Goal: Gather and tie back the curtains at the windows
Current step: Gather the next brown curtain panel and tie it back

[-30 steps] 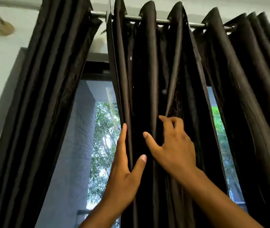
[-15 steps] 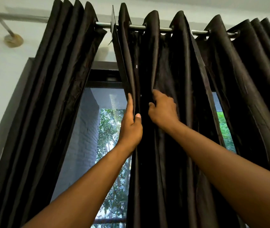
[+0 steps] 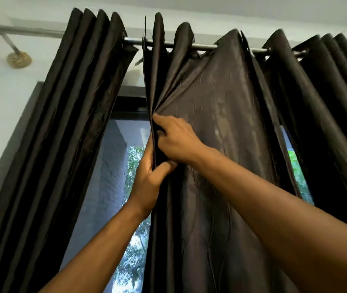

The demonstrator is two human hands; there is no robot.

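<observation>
Overhead, middle curtain panel hangs from the rod on eyelets, filling the centre of the view from 12 down to 6 o'clock. Its left edge sits where the two hands meet.

Left hand: curled round the panel's leading edge, thumb across the front, fingers hidden behind the cloth. Right hand: just above it, toward 1 o'clock, fingers hooked into a bunch of folds, pinching them against the edge. Both hands hold fabric; neither is spread.

Left panel at 9 o'clock already stands in tight pleats. Right panel at 3 o'clock also pleated. Window glass and trees show in the gaps.

Handling, judged from the look:
- Cloth soft and limp, faint sheen, probably a bit slippery; creases radiate from the right-hand pinch, so it gives readily.
- Long drop suggests some weight, borne by the rod, not the hands.
- Eyelets should slide, but may snag if pulled at an angle.
- Best hold: the stiffer hemmed edge, then pleat by pleat, a full-fist grip rather than fingertips.
- No tie-back in view.
</observation>
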